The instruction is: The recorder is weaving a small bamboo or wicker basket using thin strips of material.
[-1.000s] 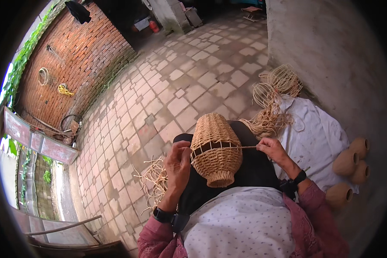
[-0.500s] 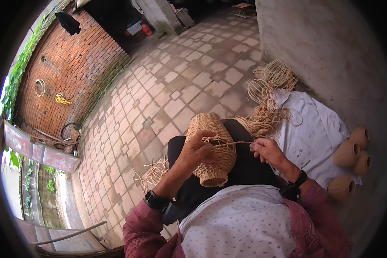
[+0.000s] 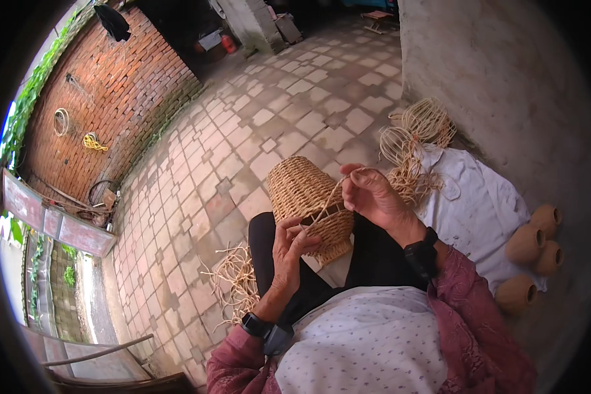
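A tan woven basket [image 3: 302, 186] lies tilted across my lap, its narrow neck toward me. An open gap with bare upright strands shows in its side. My left hand [image 3: 290, 253] is closed at the near left of this gap, fingertips against the weave. Above the basket's right side, my right hand [image 3: 377, 200] pinches a thin twisted cord [image 3: 331, 195], which slants down toward my left fingertips. My left palm side and part of the neck are partly hidden.
Coils of cord [image 3: 417, 128] lie ahead right beside a white cloth [image 3: 473, 203]. Several brown clay-coloured pots [image 3: 525, 243] stand at the right near a plastered wall [image 3: 499, 72]. Loose strands [image 3: 233, 279] lie by my left knee on the paving [image 3: 197, 190].
My right hand has moved up and left over the basket, drawing the cord from level to slanted. The basket has tilted with its far end leftward; my left hand has shifted lower left.
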Motion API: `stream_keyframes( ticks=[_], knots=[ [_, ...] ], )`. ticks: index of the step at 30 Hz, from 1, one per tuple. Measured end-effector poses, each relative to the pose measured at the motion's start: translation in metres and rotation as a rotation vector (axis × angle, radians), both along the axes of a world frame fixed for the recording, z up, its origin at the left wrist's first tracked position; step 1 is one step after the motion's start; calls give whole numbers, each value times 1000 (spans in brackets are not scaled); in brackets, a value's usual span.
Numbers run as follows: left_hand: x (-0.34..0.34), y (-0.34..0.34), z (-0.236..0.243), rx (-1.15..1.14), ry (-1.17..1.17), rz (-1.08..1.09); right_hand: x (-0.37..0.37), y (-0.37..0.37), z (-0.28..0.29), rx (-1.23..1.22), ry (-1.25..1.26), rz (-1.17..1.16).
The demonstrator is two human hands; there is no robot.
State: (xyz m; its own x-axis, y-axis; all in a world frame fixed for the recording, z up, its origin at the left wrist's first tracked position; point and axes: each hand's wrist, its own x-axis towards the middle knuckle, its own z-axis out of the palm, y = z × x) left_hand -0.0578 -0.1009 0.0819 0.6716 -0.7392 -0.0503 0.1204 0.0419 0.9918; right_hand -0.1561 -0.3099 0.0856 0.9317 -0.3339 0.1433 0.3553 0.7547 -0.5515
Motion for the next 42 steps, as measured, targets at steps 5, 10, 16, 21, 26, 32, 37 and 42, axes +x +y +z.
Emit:
stream_keyframes(
  ticks=[5,10,16,21,26,32,37,42],
  knots=[
    [-4,1,-15,-46,78,35,-13,-5,8,-608,243,-304],
    [-14,3,-25,-44,74,10,-34,8,12,-380,347,-194],
    [-22,2,-25,-33,108,-55,-14,38,-21,-524,516,-209],
    [-24,-1,-29,-22,57,-117,2,54,-48,-906,647,-541],
    [-32,-2,-20,58,-73,-186,-3,48,-61,-1021,914,-629],
    [-43,-10,-7,68,-328,-253,-10,49,-32,-1264,1147,-597],
    [-38,-6,-6,66,-203,-260,-11,56,-28,-1583,1053,-739],
    [-26,3,-26,-2,-89,-178,-1,61,-32,-1580,1023,-688]
  ],
)
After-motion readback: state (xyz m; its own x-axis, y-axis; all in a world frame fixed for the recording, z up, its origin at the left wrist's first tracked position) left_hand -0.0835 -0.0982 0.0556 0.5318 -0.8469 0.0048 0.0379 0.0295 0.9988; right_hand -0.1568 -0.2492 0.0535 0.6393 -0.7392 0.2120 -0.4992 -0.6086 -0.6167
